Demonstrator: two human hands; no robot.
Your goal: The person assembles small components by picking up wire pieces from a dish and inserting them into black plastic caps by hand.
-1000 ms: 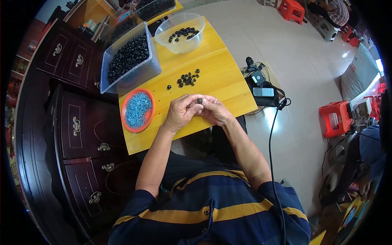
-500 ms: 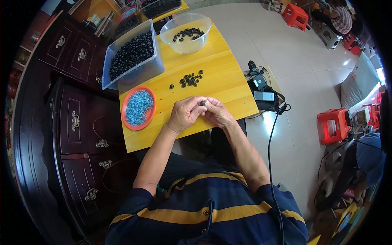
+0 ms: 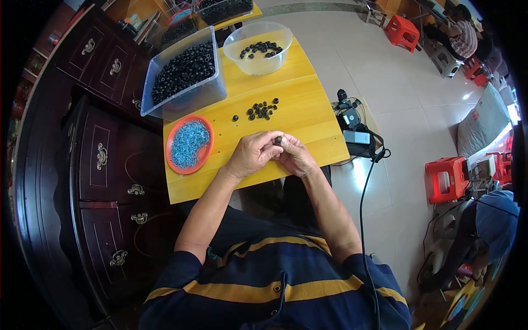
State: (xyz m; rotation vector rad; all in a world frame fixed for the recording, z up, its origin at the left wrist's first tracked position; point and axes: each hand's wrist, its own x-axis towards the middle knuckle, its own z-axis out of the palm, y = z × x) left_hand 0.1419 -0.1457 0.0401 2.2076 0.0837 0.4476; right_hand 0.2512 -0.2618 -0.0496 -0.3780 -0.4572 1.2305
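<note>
In my view: left hand (image 3: pixel 250 156) and right hand (image 3: pixel 298 158), joint grip clamped on black part (image 3: pixel 278 141) over table (image 3: pixel 311 107).

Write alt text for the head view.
A person's left hand and right hand hold a small dark part at a yellow table. The table bears loose black parts, a clear bin and round bowl of more, and an orange dish of blue pieces.
</note>
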